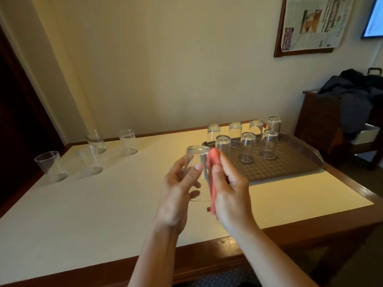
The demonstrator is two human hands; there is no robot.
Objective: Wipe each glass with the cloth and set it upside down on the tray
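Both hands meet above the table (pixel 103 204): my left hand (pixel 178 193) grips a glass (pixel 196 162), fingers curled round its wall, and my right hand (pixel 228 189) pinches the red cloth (pixel 213 175) flat against its side. I see the glass held base up, mouth down, long axis near upright. Seven glasses stand inverted on the brown tray (pixel 290 162) just beyond my right hand. Four upright glasses (pixel 91 160) wait far left, well apart from the tray

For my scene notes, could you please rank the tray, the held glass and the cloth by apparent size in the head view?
1. tray
2. held glass, enlarged by nearness
3. cloth, mostly hidden by the right hand, so unsure
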